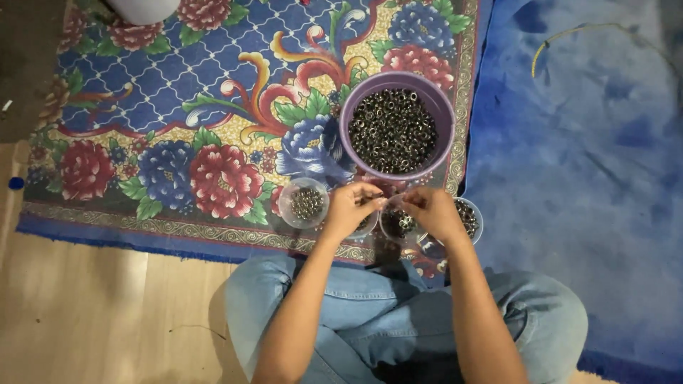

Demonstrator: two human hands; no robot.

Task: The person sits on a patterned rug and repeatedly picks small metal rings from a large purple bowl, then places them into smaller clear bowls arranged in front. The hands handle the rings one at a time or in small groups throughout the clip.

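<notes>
A purple bowl (440, 107) full of small dark metal rings stands on a flowered rug (178, 92). In front of it sit several small clear cups with rings inside: one at the left (304, 203), one in the middle (395, 224), one at the right (471, 215). My left hand (350, 208) and my right hand (434, 211) meet above the middle cups, fingertips pinched close together. Whatever is pinched between them is too small to make out.
I sit cross-legged in blue jeans (398, 313) at the rug's near edge. A blue mat (583, 163) lies to the right with a thin yellowish cord (569, 32) on it. Wooden floor (99, 313) is at the left. A white object (142, 8) stands at the rug's far edge.
</notes>
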